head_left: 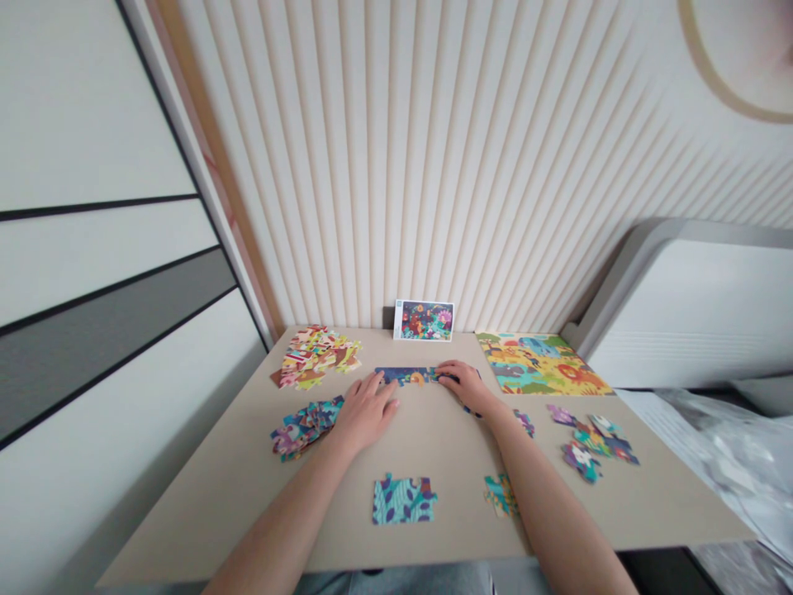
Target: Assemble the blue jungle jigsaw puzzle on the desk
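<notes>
A short joined row of dark blue puzzle pieces [405,376] lies near the middle back of the beige table [434,438]. My left hand [367,410] lies flat on the table, fingers stretched out, its fingertips touching the row's left end. My right hand [462,382] rests palm down at the row's right end, fingers curled over the pieces there. A reference picture card [424,320] leans on the ribbed wall behind the row.
Loose yellow-red pieces [315,355] lie back left, a teal-purple heap [303,423] front left. A finished colourful puzzle [538,364] lies back right, scattered pieces [591,442] to the right. A joined teal block [402,500] and a small piece [499,493] sit near the front edge.
</notes>
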